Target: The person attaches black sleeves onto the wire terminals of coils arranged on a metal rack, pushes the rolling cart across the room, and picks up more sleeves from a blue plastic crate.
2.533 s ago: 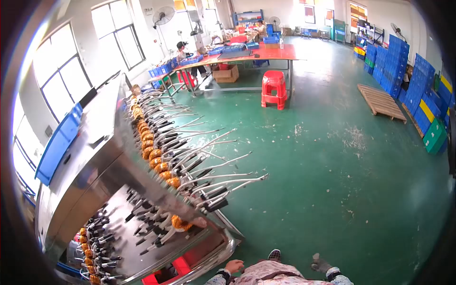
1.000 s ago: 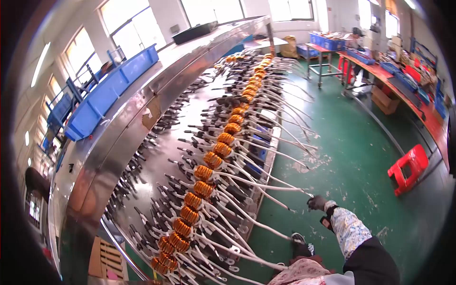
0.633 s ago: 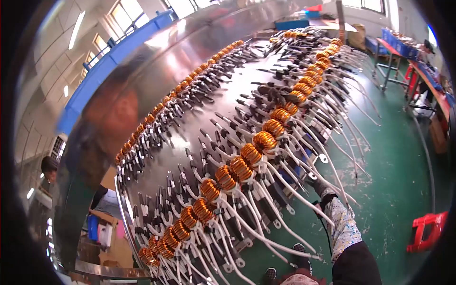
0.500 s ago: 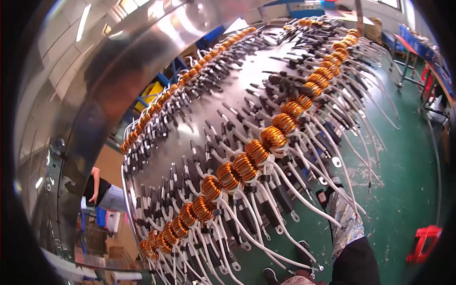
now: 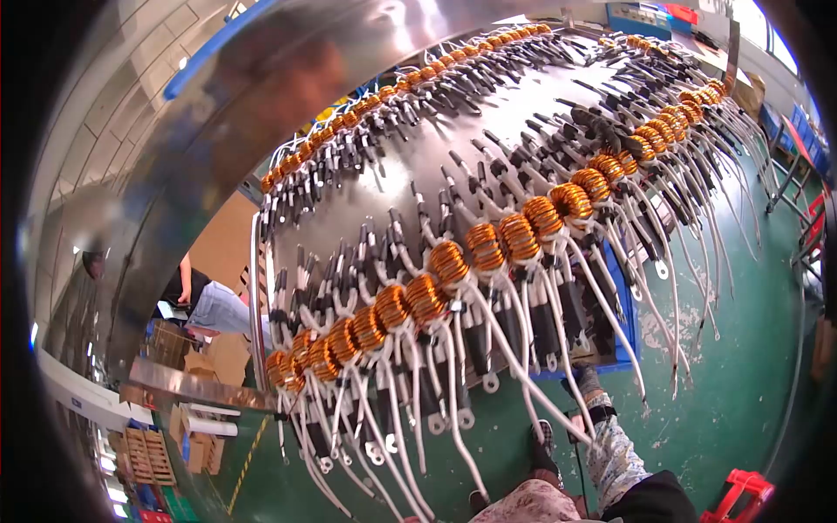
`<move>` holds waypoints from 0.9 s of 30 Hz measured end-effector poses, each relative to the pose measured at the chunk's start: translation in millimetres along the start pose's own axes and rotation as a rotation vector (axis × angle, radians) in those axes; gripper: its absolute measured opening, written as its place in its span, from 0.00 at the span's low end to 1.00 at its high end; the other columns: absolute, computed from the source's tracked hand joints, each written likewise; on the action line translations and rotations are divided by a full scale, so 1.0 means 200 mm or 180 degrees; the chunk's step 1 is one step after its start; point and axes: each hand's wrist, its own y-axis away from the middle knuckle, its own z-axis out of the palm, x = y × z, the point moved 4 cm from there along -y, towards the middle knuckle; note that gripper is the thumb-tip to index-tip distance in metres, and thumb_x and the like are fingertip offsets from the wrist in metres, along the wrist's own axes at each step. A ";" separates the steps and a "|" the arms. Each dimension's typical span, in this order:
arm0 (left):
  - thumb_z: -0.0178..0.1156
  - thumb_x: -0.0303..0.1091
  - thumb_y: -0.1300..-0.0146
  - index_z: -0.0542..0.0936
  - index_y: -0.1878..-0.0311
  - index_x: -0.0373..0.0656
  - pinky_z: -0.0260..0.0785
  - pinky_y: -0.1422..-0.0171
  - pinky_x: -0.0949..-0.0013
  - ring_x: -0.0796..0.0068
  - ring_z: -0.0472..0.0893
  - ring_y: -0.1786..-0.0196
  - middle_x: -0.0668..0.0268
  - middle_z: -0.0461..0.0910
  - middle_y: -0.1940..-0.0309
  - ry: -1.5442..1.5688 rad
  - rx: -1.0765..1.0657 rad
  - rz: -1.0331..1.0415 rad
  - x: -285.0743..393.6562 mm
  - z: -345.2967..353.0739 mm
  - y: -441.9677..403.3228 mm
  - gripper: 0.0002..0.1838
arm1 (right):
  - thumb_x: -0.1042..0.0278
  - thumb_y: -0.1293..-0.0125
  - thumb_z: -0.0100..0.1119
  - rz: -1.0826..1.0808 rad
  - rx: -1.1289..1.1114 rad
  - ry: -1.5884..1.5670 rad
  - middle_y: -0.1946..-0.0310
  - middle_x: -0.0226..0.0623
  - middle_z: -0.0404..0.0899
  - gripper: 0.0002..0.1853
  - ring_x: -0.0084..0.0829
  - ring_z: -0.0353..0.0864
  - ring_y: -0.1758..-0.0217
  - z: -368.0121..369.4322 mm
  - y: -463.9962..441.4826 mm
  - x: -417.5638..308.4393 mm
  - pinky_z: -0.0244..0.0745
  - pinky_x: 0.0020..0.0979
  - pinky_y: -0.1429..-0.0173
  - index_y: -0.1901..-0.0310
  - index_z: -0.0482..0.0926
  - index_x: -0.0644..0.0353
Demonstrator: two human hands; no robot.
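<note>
My right arm, in a patterned sleeve cover (image 5: pixel 615 453) with a dark band at the wrist, reaches up from the bottom edge. My right hand (image 5: pixel 585 381) is small and dark, partly behind the hanging white leads beside a blue container (image 5: pixel 617 318). Its fingers cannot be made out, nor whether it holds anything. The nearest things to it are white leads (image 5: pixel 610 322) with ring-shaped metal lugs. Those leads hang from a row of copper-wound toroidal coils (image 5: pixel 521 237) along the near table edge. My left hand does not show.
The coils' black-sleeved lead ends (image 5: pixel 410 235) lie on a shiny metal tabletop (image 5: pixel 384 187). Another coil row (image 5: pixel 370 105) lines the far side. A person's arm (image 5: pixel 185 277) shows at left. A red stand (image 5: pixel 739 497) is on the green floor (image 5: pixel 697 410).
The view has shifted, so the coils appear higher and the floor shows more at lower left. My right hand now appears lower and slightly left, with the blue container more exposed beside it.
</note>
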 end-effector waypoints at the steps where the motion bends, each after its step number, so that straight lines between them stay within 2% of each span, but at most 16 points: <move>1: 0.48 0.43 0.40 0.73 0.46 0.48 0.66 0.45 0.62 0.63 0.75 0.51 0.59 0.71 0.47 0.0091 0.0051 0.0214 0.00 0.00 -0.01 0.20 | 0.72 0.50 0.61 -0.0205 -0.0283 0.1256 0.63 0.35 0.77 0.16 0.36 0.74 0.59 -0.10 0.12 -0.18 0.72 0.35 0.57 0.56 0.75 0.56; 4: 0.50 0.41 0.40 0.73 0.47 0.46 0.67 0.48 0.66 0.69 0.76 0.54 0.61 0.74 0.52 0.0481 0.0270 0.0628 0.01 -0.04 -0.05 0.18 | 0.79 0.53 0.61 -0.2267 0.0753 0.0091 0.64 0.36 0.77 0.19 0.33 0.74 0.59 -0.17 0.54 -1.08 0.72 0.34 0.55 0.56 0.74 0.61; 5: 0.51 0.41 0.39 0.73 0.48 0.45 0.68 0.49 0.68 0.70 0.77 0.54 0.62 0.75 0.53 0.0615 0.0330 0.0780 0.00 -0.07 -0.06 0.18 | 0.78 0.55 0.62 -0.0751 0.0633 -0.0897 0.65 0.36 0.77 0.15 0.31 0.75 0.59 -0.07 0.53 -0.54 0.72 0.32 0.55 0.61 0.76 0.62; 7: 0.52 0.40 0.39 0.74 0.48 0.44 0.69 0.51 0.71 0.74 0.77 0.56 0.64 0.78 0.56 0.0822 0.0361 0.1073 -0.07 -0.11 -0.03 0.17 | 0.77 0.56 0.60 -0.0121 0.0372 -0.1960 0.66 0.35 0.77 0.13 0.32 0.75 0.60 -0.04 0.86 -0.28 0.73 0.32 0.54 0.64 0.76 0.62; 9: 0.53 0.39 0.39 0.74 0.49 0.43 0.70 0.53 0.74 0.78 0.78 0.58 0.65 0.80 0.60 0.0969 0.0292 0.1280 -0.15 -0.17 0.00 0.17 | 0.75 0.48 0.53 0.0374 -0.0041 -0.2951 0.66 0.36 0.77 0.08 0.34 0.77 0.61 -0.05 1.35 -0.06 0.74 0.34 0.52 0.65 0.75 0.64; 11: 0.54 0.36 0.40 0.78 0.56 0.39 0.69 0.53 0.74 0.77 0.80 0.60 0.66 0.81 0.65 0.1104 0.0097 0.1119 -0.23 -0.23 0.06 0.13 | 0.72 0.56 0.56 0.1599 0.0382 -0.3629 0.71 0.36 0.77 0.09 0.34 0.77 0.64 -0.04 1.77 0.01 0.73 0.35 0.52 0.69 0.75 0.62; 12: 0.53 0.36 0.39 0.77 0.55 0.39 0.70 0.54 0.73 0.75 0.80 0.61 0.64 0.81 0.65 0.0743 0.0029 0.1340 -0.22 -0.28 0.11 0.13 | 0.73 0.56 0.56 0.1551 0.0305 -0.3745 0.73 0.36 0.78 0.09 0.35 0.77 0.66 -0.02 1.91 0.08 0.73 0.35 0.54 0.70 0.75 0.64; 13: 0.52 0.37 0.38 0.77 0.54 0.40 0.70 0.55 0.72 0.74 0.80 0.61 0.63 0.81 0.65 0.0357 -0.0038 0.1561 -0.20 -0.34 0.15 0.14 | 0.73 0.56 0.56 0.1649 0.0309 -0.3686 0.73 0.36 0.78 0.09 0.35 0.77 0.66 0.01 2.02 0.08 0.73 0.35 0.54 0.70 0.75 0.64; 16: 0.53 0.38 0.39 0.76 0.55 0.41 0.71 0.58 0.71 0.71 0.81 0.62 0.61 0.81 0.66 0.0013 -0.0318 0.1828 -0.10 -0.40 0.17 0.14 | 0.75 0.56 0.57 0.2030 0.0072 -0.2916 0.72 0.39 0.78 0.07 0.36 0.78 0.67 0.27 2.05 -0.29 0.75 0.34 0.55 0.72 0.75 0.66; 19: 0.53 0.38 0.39 0.77 0.56 0.42 0.71 0.60 0.69 0.69 0.80 0.65 0.61 0.80 0.67 -0.0006 -0.0641 0.2320 0.02 -0.26 0.15 0.13 | 0.76 0.54 0.56 0.2056 -0.0132 -0.2534 0.73 0.41 0.78 0.06 0.36 0.78 0.70 0.49 2.03 -0.45 0.77 0.35 0.60 0.71 0.76 0.66; 21: 0.54 0.37 0.42 0.77 0.58 0.40 0.69 0.59 0.64 0.61 0.79 0.65 0.57 0.79 0.67 0.0026 -0.0796 0.2598 0.09 -0.17 0.15 0.12 | 0.76 0.52 0.55 0.1981 -0.0221 -0.2407 0.74 0.41 0.78 0.07 0.36 0.78 0.73 0.59 2.01 -0.57 0.77 0.36 0.64 0.70 0.77 0.66; 22: 0.54 0.37 0.42 0.77 0.58 0.40 0.69 0.59 0.64 0.61 0.79 0.65 0.57 0.79 0.67 0.0022 -0.0766 0.2598 0.10 -0.13 0.12 0.12 | 0.75 0.54 0.57 0.2276 -0.0239 -0.2075 0.75 0.41 0.77 0.07 0.36 0.78 0.74 0.60 2.02 -0.66 0.77 0.35 0.66 0.70 0.77 0.65; 23: 0.55 0.37 0.43 0.77 0.58 0.41 0.68 0.56 0.63 0.61 0.78 0.61 0.57 0.79 0.64 0.0081 -0.0738 0.2697 0.11 -0.09 0.06 0.13 | 0.74 0.55 0.58 0.2564 -0.0258 -0.1725 0.76 0.40 0.77 0.07 0.37 0.78 0.75 0.60 2.03 -0.75 0.77 0.35 0.67 0.71 0.77 0.65; 24: 0.55 0.36 0.43 0.77 0.57 0.41 0.67 0.54 0.63 0.60 0.77 0.58 0.57 0.78 0.62 0.0147 -0.0709 0.2791 0.13 -0.06 0.01 0.13 | 0.70 0.56 0.62 0.2542 -0.0480 -0.1240 0.78 0.39 0.77 0.09 0.35 0.78 0.77 0.60 2.02 -0.81 0.76 0.32 0.70 0.73 0.77 0.64; 25: 0.55 0.36 0.43 0.77 0.57 0.41 0.67 0.54 0.63 0.60 0.77 0.58 0.57 0.78 0.62 0.0155 -0.0673 0.2782 0.14 -0.05 -0.06 0.13 | 0.70 0.56 0.62 0.2524 -0.0512 -0.1229 0.78 0.39 0.77 0.09 0.35 0.78 0.77 0.61 2.00 -0.82 0.76 0.32 0.70 0.73 0.77 0.64; 27: 0.57 0.38 0.45 0.74 0.50 0.43 0.63 0.44 0.59 0.54 0.70 0.46 0.56 0.73 0.51 -0.0191 -0.0170 0.2872 0.18 -0.04 -0.18 0.19 | 0.66 0.57 0.64 0.1790 -0.0870 -0.0699 0.78 0.39 0.78 0.12 0.33 0.78 0.77 0.63 1.96 -0.87 0.73 0.31 0.72 0.73 0.78 0.65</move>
